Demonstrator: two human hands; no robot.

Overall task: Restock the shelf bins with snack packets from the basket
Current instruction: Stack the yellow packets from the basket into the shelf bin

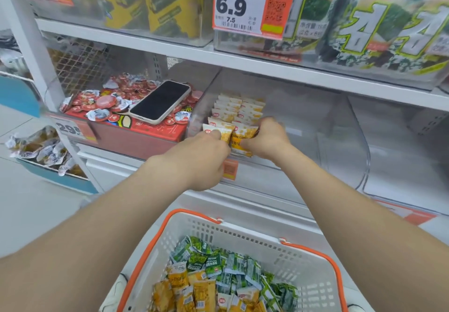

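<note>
Shop shelf [243,65], clear bin [340,141] part filled. Left hand [204,156] and right hand [267,139] each pinch yellow packets [239,133] at front row; risk: upright rows topple if released unevenly

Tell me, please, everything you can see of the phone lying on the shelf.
The phone is a slim smartphone with a dark, unlit screen facing up, in a pale, cream-looking case. It lies diagonally on the heap of red-lidded snack cups, its lower end toward the shelf front. Nothing else touches it: the left hand and right hand grip yellow packets in the clear bin to its right.
</note>
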